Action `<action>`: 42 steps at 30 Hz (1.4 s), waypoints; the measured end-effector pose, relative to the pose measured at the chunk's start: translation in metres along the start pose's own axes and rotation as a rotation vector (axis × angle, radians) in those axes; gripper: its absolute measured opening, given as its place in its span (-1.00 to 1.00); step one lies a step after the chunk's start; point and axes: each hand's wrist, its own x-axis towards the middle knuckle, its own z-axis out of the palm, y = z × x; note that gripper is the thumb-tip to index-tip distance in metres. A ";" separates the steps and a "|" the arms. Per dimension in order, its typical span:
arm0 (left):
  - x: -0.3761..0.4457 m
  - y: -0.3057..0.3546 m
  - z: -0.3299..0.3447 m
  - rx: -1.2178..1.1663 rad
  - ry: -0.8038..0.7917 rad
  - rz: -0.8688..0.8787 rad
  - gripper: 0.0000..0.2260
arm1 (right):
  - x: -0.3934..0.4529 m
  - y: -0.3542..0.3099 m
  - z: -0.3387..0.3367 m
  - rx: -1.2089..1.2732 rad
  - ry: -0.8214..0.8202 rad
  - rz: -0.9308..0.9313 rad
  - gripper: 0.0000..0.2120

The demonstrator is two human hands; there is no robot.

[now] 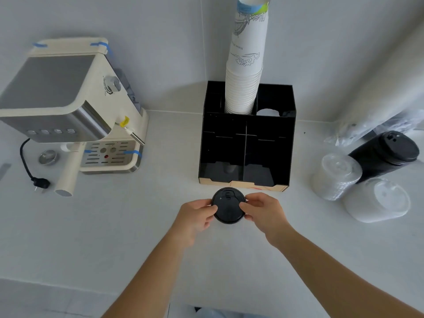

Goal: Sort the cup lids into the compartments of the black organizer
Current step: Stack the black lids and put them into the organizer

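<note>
Two hands hold one black cup lid [228,206] between them, just in front of the black organizer [246,143] and above the white tabletop [114,226]. The left hand [195,216] pinches the left edge of the lid with thumb and fingers, and the right hand [261,212] pinches the right edge in the same way. The lid is seen from its top side, with the small drinking flap toward the organizer.

The organizer stands near the wall and has several compartments. A tall stack of white paper cups [246,65] rises from one back compartment; the cups carry a grey line drawing and some small writing, but it is too blurred to read. The front compartments look dark, and what lies inside them cannot be told.

At the right, three stacks of lids lie on their sides on the tabletop: a stack of black lids [387,154], a stack of clear lids [336,177] just beside it, and a stack of white lids [378,200] nearest to the person.

At the left stands a cream espresso machine [68,106] with strips of blue tape and a small yellow label that is not readable. Its black power plug [40,183] lies unconnected on the tabletop.
</note>
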 end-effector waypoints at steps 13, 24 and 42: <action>-0.021 0.040 0.075 0.006 0.166 0.259 -0.90 | 0.002 -0.030 -0.065 0.120 0.048 -0.128 -0.77; 0.025 0.097 0.123 0.547 0.186 0.401 -0.61 | 0.027 -0.040 -0.079 0.226 0.077 -0.080 -0.80; 0.080 0.136 0.170 0.678 -0.019 -0.038 -0.36 | 0.060 -0.042 -0.078 0.572 -0.107 0.306 -0.70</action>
